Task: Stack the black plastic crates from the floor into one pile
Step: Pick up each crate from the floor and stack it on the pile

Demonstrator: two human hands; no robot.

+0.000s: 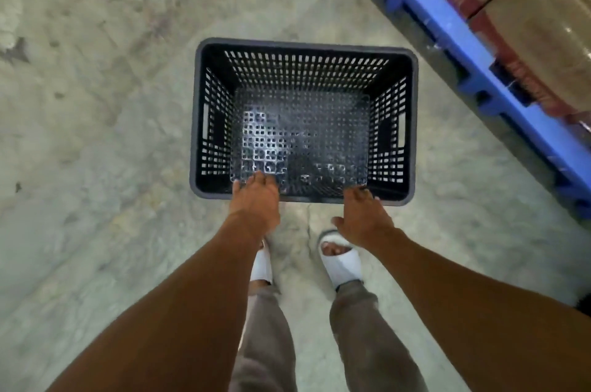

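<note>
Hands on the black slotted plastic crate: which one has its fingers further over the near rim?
The left hand; its fingers reach inside the black slotted plastic crate, while the right hand only touches the rim.

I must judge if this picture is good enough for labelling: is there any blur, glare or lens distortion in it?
Head view: the black slotted plastic crate is fairly sharp, with pale glare on its perforated bottom; both hands, left hand and right hand, look slightly soft; the wide lens makes the blue plastic pallet run slanted; light is flat, with little shadow on the grey concrete floor.
</note>
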